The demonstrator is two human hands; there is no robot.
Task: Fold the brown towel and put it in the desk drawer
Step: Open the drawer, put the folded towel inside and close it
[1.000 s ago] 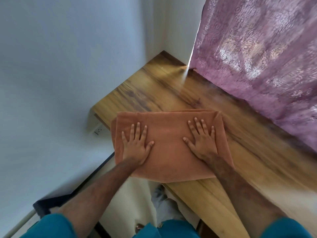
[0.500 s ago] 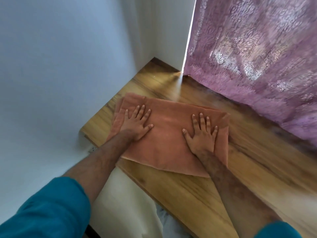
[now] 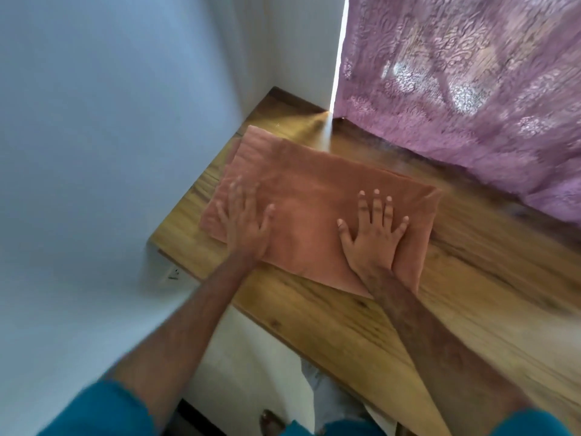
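Here the brown towel [image 3: 314, 215], folded into a flat rectangle, lies on the wooden desk [image 3: 471, 294] toward its far left corner, its long side running slantwise across the top. Its left end reaches nearly to the desk's left edge, and its near long edge lies back from the desk's front edge. Both hands rest on it, palms down. The left hand [image 3: 245, 221] lies flat on the towel's left part with fingers extended; it is blurred, so finer detail cannot be told. The right hand [image 3: 372, 234] lies flat on the right part, fingers spread and thumb out to the side. Neither hand closes around the cloth: each is opened fully and presses on the upper surface only. Blue sleeves [image 3: 103, 410] cover the upper arms. A purple patterned curtain [image 3: 471, 89] hangs along the desk's far edge, and a pale wall [image 3: 110, 121] stands beside its left edge.
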